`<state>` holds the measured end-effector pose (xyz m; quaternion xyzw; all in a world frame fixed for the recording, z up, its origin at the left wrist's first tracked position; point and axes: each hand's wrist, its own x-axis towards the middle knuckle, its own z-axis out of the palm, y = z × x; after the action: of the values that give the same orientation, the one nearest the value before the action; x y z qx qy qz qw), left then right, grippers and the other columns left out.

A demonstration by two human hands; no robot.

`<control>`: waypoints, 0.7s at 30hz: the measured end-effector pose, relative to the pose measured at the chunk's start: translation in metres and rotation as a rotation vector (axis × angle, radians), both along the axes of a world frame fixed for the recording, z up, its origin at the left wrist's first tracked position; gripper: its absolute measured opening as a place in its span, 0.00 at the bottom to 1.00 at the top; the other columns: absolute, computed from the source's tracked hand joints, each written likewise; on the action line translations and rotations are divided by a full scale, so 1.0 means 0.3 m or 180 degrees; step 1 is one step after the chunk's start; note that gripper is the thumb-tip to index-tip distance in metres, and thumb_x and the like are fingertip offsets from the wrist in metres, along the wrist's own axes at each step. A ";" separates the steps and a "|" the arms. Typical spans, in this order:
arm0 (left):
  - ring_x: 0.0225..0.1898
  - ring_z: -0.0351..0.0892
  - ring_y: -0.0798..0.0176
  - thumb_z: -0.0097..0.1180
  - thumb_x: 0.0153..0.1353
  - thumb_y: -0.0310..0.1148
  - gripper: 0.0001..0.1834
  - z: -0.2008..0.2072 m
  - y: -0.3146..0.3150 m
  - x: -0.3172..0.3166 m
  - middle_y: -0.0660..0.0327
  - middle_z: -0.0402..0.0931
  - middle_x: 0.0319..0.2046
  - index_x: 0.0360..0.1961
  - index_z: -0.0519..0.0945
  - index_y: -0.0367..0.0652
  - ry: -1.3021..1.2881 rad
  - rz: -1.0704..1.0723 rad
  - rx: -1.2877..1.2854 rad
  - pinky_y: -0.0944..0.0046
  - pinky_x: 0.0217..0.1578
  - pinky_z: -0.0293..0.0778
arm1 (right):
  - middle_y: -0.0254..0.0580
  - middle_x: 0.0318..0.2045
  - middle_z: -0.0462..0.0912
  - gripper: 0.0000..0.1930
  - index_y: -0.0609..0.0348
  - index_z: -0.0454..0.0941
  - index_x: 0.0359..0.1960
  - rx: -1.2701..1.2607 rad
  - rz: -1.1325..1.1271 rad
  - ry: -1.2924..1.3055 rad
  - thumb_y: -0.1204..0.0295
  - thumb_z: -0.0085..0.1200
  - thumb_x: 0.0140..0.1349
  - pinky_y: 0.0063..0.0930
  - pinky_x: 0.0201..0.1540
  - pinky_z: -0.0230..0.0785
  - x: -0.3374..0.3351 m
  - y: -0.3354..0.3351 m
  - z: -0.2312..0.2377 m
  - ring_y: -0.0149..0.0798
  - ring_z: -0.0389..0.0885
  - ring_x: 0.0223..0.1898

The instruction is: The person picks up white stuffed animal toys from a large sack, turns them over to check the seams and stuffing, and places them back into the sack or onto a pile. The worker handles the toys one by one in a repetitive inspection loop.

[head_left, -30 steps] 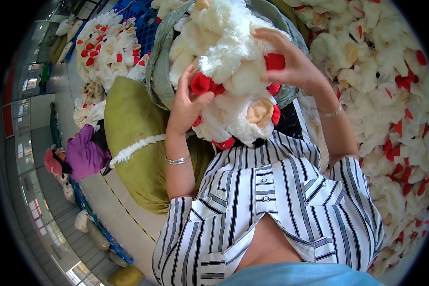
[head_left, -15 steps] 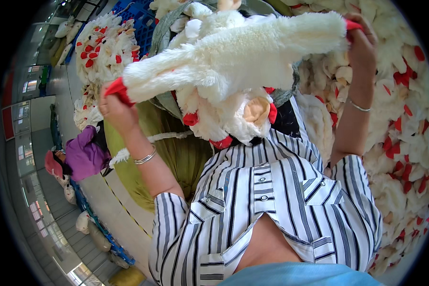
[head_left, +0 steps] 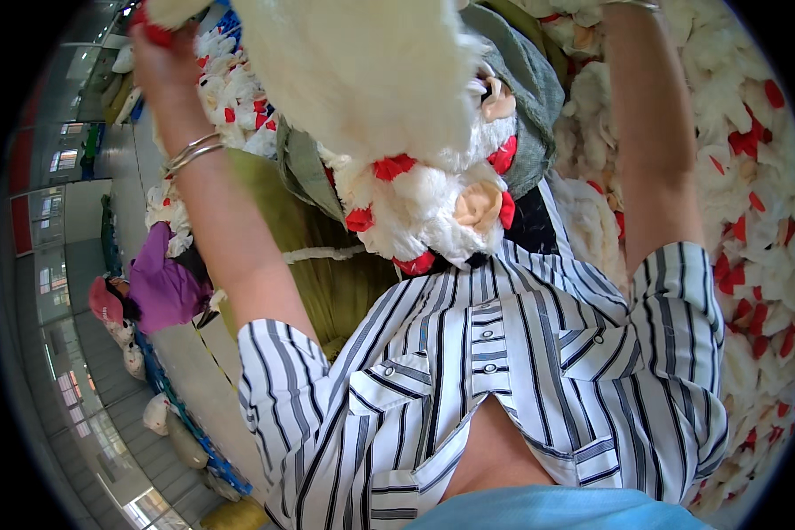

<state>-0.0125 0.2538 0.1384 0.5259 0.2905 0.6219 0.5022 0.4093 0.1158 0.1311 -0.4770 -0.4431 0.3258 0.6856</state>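
Observation:
A large cream plush skin (head_left: 358,75) with red tips hangs stretched out before me, its upper part cut off by the top edge. My left hand (head_left: 163,66) is closed on its red end at the upper left. The right forearm reaches up past the top edge, so my right hand is out of view and only the wrist with its bracelet shows. Just below the raised skin, a grey-green sack (head_left: 530,97) stands open against my front, filled with more cream plush skins (head_left: 415,216) bearing red and peach patches.
A wide heap of plush skins (head_left: 742,265) lies at my right, another pile (head_left: 230,97) at the far left. An olive sack (head_left: 327,291) sits beside my left arm. Farther left, a person in purple (head_left: 168,278) and a pink cap is bent low.
Both hands have lifted the plush skin up and away from me. My right hand has passed out of the top of the view, and the skin hangs closer to the camera.

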 end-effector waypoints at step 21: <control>0.38 0.78 0.63 0.48 0.69 0.35 0.17 -0.704 -0.640 0.088 0.60 0.78 0.39 0.55 0.73 0.37 -0.0494 -0.0737 -0.1254 0.61 0.37 0.76 | 0.36 0.34 0.83 0.11 0.64 0.78 0.47 -0.0097 -0.0308 0.0590 0.74 0.48 0.66 0.25 0.42 0.69 -0.592 -0.413 -0.597 0.27 0.78 0.38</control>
<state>0.0138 0.0620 -0.0727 0.3983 0.3045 0.5300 0.6839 0.2317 -0.0080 -0.0479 -0.4761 -0.3492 0.3418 0.7312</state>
